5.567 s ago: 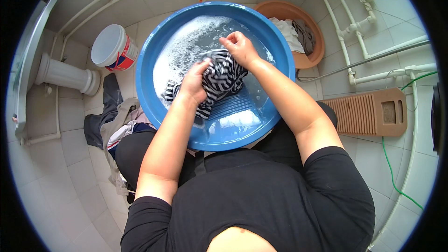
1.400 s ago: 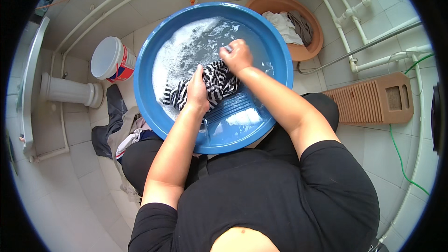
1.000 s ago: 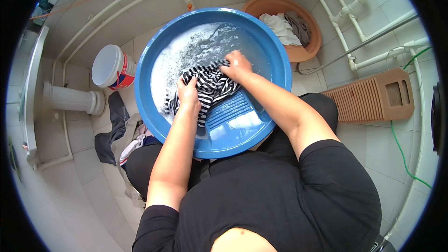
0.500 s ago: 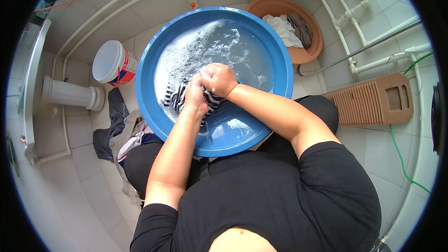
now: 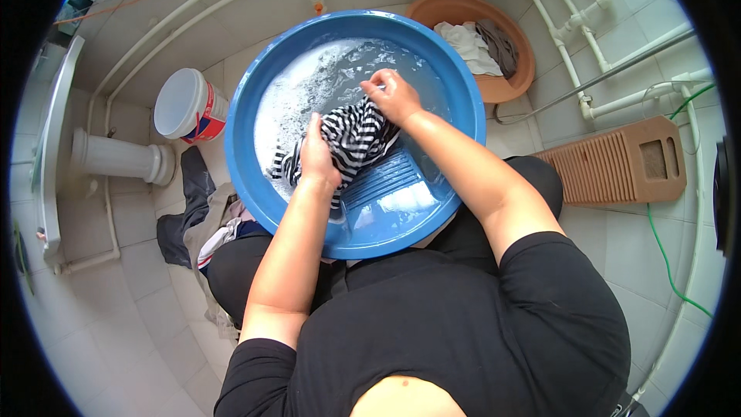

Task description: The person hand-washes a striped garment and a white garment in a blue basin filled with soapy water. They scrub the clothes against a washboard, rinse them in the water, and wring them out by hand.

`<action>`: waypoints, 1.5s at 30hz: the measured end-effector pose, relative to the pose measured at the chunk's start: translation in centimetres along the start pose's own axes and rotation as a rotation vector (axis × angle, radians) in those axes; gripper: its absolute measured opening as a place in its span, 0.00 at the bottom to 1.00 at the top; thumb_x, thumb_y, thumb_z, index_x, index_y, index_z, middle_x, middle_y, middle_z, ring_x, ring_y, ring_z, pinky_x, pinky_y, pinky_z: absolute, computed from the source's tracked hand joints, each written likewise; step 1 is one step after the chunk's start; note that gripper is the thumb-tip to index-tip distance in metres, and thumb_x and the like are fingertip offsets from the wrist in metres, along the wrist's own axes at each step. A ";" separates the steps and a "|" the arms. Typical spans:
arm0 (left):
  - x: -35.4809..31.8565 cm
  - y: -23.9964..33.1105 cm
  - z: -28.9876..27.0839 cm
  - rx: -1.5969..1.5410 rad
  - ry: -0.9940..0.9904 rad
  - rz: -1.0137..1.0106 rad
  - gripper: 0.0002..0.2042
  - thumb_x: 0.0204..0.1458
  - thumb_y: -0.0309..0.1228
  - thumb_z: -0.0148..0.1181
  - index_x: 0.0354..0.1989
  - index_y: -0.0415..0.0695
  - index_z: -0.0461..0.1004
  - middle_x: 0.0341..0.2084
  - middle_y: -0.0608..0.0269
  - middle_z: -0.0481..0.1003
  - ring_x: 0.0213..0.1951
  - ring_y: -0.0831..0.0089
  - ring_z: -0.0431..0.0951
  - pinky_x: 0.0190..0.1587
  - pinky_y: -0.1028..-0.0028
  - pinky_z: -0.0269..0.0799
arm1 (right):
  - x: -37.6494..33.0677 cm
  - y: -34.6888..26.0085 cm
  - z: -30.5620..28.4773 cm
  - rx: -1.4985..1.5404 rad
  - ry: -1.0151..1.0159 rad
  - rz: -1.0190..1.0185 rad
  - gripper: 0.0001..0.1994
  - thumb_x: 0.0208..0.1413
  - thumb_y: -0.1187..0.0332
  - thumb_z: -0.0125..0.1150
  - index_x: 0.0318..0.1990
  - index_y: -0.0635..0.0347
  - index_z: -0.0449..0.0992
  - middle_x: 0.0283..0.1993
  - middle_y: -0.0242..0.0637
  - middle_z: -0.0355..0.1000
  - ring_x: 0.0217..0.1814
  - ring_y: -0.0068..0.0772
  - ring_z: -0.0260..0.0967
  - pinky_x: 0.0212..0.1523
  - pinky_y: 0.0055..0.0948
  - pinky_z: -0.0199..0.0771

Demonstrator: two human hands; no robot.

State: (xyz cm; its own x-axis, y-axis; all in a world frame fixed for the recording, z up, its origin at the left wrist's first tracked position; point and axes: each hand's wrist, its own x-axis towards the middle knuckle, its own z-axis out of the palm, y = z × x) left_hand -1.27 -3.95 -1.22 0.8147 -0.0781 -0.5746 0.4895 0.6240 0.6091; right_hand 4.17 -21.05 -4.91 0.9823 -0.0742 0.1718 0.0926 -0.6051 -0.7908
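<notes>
A wide blue basin [image 5: 239, 116] of soapy water stands before my lap. Wet black-and-white striped cloth [image 5: 356, 139], bunched and partly in the foam, lies over the basin's ribbed washboard [image 5: 390, 181]. At its left side my left hand [image 5: 318, 156] is closed around a fold, fingers pointing away from me; some cloth hangs out on both sides of this hand. Higher up and to the right, my right hand [image 5: 394, 99] pinches the upper end of the cloth and draws it out. Its fingertips are partly hidden by the hand itself.
An orange-brown tub [image 5: 525, 69] with white and grey clothes stands at the far right. A white lidded bucket [image 5: 181, 104] is at the left, near a heap of clothes [image 5: 185, 216]. At right lies a brown washboard [image 5: 602, 162]; pipes [image 5: 556, 31] run along the walls.
My hands were together over the bunched striped cloth. Now my right hand has moved away to the right and up, stretching the cloth out between them; my left hand has barely shifted.
</notes>
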 end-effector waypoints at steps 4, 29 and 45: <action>2.7 0.0 -3.6 0.003 0.109 -0.004 0.14 0.56 0.32 0.46 0.46 0.36 0.66 0.41 0.54 0.72 0.41 0.64 0.74 0.44 0.66 0.71 | -0.3 1.2 -1.0 -0.381 -0.611 0.138 0.27 0.46 0.43 0.53 0.46 0.55 0.69 0.48 0.44 0.68 0.51 0.43 0.65 0.48 0.36 0.65; 1.6 -0.3 -4.6 -0.103 -0.321 -0.242 0.15 0.53 0.43 0.44 0.33 0.43 0.70 0.22 0.66 0.70 0.26 0.73 0.71 0.31 0.72 0.69 | -8.1 -9.8 3.9 0.196 0.001 -0.431 0.09 0.38 0.62 0.56 0.19 0.57 0.69 0.21 0.43 0.67 0.24 0.47 0.67 0.25 0.37 0.67; 3.5 0.7 -4.1 -0.069 0.223 0.019 0.13 0.54 0.27 0.47 0.47 0.37 0.62 0.40 0.49 0.71 0.42 0.61 0.74 0.41 0.63 0.74 | -0.7 2.3 0.3 -0.416 -0.512 0.138 0.28 0.47 0.43 0.52 0.42 0.60 0.70 0.47 0.47 0.68 0.49 0.47 0.65 0.48 0.40 0.64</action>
State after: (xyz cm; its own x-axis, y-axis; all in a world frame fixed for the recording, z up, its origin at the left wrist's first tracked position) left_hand 0.71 -0.59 -5.02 0.7311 0.1028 -0.6745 0.4458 0.6764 0.5863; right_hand 3.72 -22.21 -7.03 0.9431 0.1504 -0.2964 -0.0091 -0.8796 -0.4755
